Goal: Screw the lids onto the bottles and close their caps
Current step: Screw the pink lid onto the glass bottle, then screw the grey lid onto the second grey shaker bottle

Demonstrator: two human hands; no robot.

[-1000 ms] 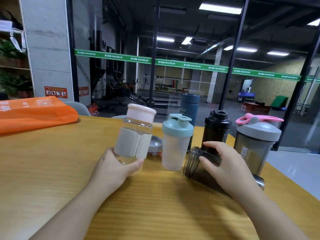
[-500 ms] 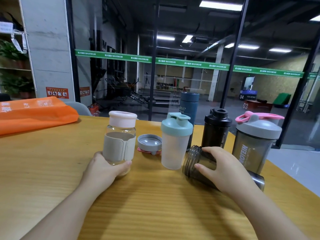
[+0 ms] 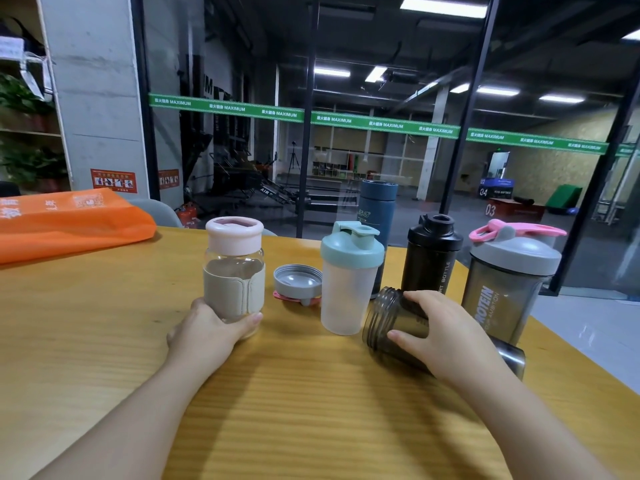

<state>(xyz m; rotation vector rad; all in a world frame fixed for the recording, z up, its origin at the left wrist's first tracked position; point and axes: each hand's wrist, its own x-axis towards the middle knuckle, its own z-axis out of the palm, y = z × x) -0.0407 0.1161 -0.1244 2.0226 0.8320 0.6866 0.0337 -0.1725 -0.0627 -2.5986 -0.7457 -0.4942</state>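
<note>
Two hands at work: my left hand (image 3: 204, 332) wraps the base of the upright glass bottle (image 3: 234, 268) with the pink lid, toward the tabletop's (image 3: 104, 341) far edge. My right hand (image 3: 441, 336) curls over the smoky bottle (image 3: 388, 322) lying on its side, lidless, nearer the right edge. Between them a loose grey lid (image 3: 297, 283) lies upturned beside the teal-lidded shaker (image 3: 349, 282).

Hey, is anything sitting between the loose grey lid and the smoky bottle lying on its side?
Yes. The frosted shaker with the teal lid stands upright between the upturned grey lid and the open mouth of the smoky bottle lying on its side, which the right hand grips.
</note>
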